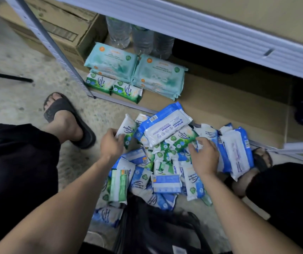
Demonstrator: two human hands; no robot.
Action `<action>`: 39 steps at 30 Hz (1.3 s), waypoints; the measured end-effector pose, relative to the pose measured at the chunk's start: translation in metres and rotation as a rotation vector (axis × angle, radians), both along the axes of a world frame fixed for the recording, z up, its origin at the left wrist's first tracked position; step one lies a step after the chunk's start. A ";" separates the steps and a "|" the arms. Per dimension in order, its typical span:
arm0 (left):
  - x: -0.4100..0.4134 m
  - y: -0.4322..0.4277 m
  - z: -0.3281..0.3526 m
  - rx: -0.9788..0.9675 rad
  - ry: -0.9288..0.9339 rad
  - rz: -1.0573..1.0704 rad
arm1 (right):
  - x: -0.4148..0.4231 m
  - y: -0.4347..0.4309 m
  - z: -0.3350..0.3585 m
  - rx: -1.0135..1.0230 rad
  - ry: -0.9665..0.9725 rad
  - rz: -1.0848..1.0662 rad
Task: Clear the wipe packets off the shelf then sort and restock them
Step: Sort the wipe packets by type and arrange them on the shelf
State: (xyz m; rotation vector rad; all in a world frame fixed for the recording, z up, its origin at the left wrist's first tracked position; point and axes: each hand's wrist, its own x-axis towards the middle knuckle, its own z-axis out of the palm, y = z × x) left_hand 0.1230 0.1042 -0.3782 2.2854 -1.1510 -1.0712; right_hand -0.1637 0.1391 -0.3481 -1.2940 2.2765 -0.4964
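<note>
Head view: L hand [112,143] pinching small white-and-green plastic wipe packet [128,130], "Pine Antibacterial" print, fingers curled round its lower end, at left edge of heap. R hand [204,157] laid on heap, fingers bent over packets; can't tell if gripping anything. Loose heap of white, blue & green wipe packets [163,162] on floor, just in front of bottom shelf; large flat white-blue pack [165,127] on top. On brown shelf board [220,99]: two stacks of teal soft packs [158,74], two small green-white packets [99,82] side by side in front of left stack. Clear plastic bottles [119,32] behind.
</note>
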 end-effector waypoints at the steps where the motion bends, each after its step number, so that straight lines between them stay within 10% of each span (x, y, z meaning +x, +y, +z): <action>1: -0.002 0.004 0.003 -0.012 0.025 0.023 | 0.005 -0.003 -0.002 0.059 -0.059 -0.029; 9: -0.022 0.025 0.021 0.025 0.476 0.320 | 0.034 -0.017 -0.020 0.261 -0.224 -0.180; 20: -0.038 0.029 0.033 0.077 0.593 0.321 | 0.057 -0.029 -0.023 0.161 -0.319 -0.464; 39: -0.084 0.031 0.101 0.045 0.811 0.264 | 0.001 0.013 0.094 -0.110 -0.528 -0.326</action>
